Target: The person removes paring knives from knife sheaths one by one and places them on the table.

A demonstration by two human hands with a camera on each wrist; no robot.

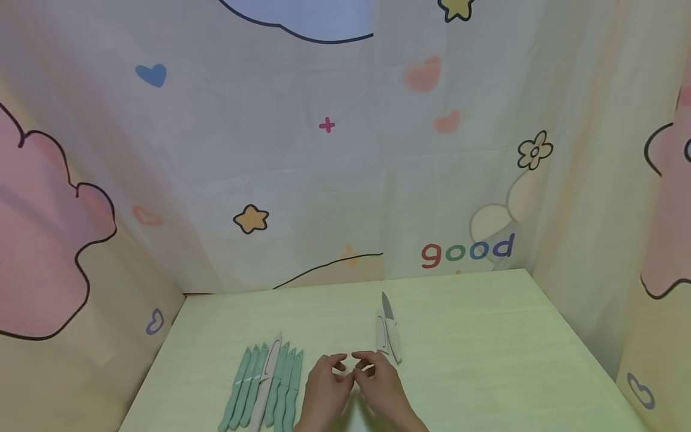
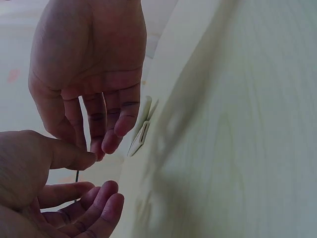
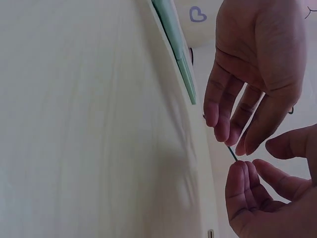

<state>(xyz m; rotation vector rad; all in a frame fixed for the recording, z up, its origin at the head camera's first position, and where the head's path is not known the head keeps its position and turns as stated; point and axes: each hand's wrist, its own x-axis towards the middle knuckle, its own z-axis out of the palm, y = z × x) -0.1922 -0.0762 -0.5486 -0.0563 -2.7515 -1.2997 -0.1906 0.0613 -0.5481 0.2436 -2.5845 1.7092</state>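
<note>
Nearest, the left hand [image 1: 330,387] and the right hand [image 1: 380,384] are held close together above the worktop [image 1: 486,348]. The fingers of both are loosely bent, with narrow gaps at the tips, and no held thing is seen; whether the fingertips are touching cannot be told.

Just beside the left hand, on its outer side, a row of knives is laid handles nearest: three green knives [image 1: 245,387], a longer white knife [image 1: 266,384], then three more green knives [image 1: 284,387]. Their upper parts seem to be covered, so either end could probably be gripped.

Beyond the right hand, a loose knife [image 1: 396,345] is set with its pale handle nearest and its bare blade pointed away. Close along its left side a white sheath [image 1: 381,330] is laid. The knife should be found stiff and fairly light, and it is best taken by the handle, well clear of the edge. The sheath looks like thin plastic, light and perhaps slippery, to be pinched across its sides.

Farthest back, a printed curtain [image 1: 297,150] is hung.
</note>
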